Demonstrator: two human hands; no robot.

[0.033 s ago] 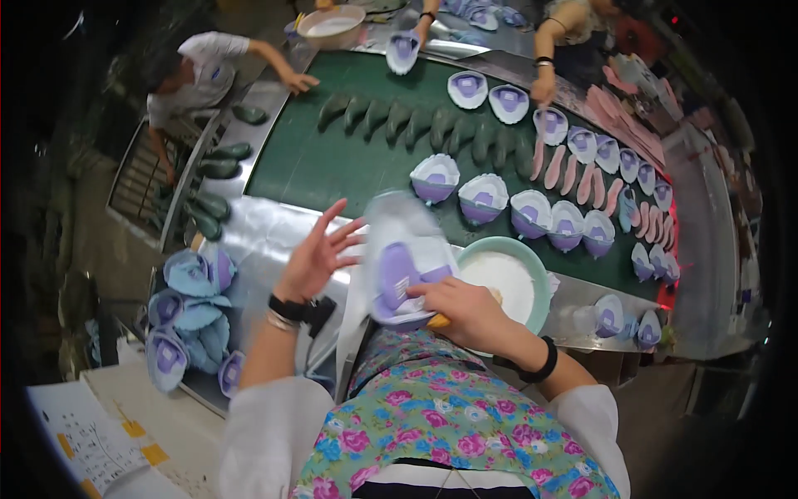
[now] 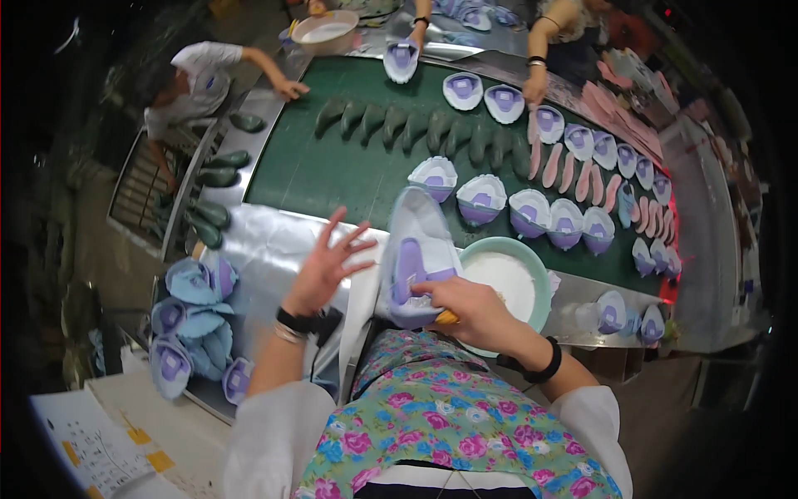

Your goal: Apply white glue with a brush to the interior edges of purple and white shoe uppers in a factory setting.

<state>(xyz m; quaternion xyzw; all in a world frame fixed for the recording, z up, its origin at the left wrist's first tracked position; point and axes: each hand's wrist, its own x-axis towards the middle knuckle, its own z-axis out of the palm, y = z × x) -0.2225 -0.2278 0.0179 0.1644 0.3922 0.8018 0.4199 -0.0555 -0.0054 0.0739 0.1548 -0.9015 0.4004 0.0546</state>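
A shoe upper (image 2: 424,218), light blue with a purple lining, is tilted in front of my apron. My right hand (image 2: 474,309) grips it at the near end, fingers closed with the thumb side inside the opening. From under the same hand sticks a short yellow-orange handle (image 2: 447,317); what it belongs to is hidden. My left hand (image 2: 326,268) is raised to the left of the upper, fingers spread, touching nothing. Close beyond my right hand stands a pale green bowl (image 2: 542,293) of white paste or liquid.
A green work belt (image 2: 291,179) carries several dark shoe lasts (image 2: 416,129), purple-blue uppers (image 2: 482,200) and pink insole-shaped pieces (image 2: 568,175). Stacked uppers (image 2: 170,366) fill a tray at left. Co-workers' hands (image 2: 291,89) reach over the far side and left end.
The upper in my right hand has swung slightly right and turned more edge-on. My left hand has shifted a little, still spread. The upper held by a far co-worker has moved slightly nearer.
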